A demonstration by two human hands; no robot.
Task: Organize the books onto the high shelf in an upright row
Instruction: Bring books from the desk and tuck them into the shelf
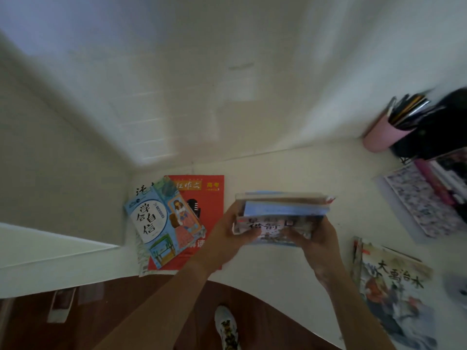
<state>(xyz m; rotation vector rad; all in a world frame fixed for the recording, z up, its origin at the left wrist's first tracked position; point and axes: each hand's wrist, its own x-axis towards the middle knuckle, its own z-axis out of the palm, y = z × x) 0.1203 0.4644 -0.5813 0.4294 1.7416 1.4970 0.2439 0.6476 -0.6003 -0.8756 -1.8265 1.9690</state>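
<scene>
A small stack of thin books [283,210] is held between both hands just above the white desk [290,168]. My left hand [227,236] grips its left end and my right hand [316,241] grips the front right, thumbs on the top cover. A blue book [154,223] lies askew on a red book [207,198] at the desk's left. A painted picture book [394,289] lies flat at the right. The high shelf is out of view.
A pink pen cup [381,132] and a black object [439,125] stand at the back right corner. More books and a patterned notebook [424,198] lie at the right edge. White walls [202,84] enclose the desk. Below are a wooden floor [101,311] and a shoe [227,327].
</scene>
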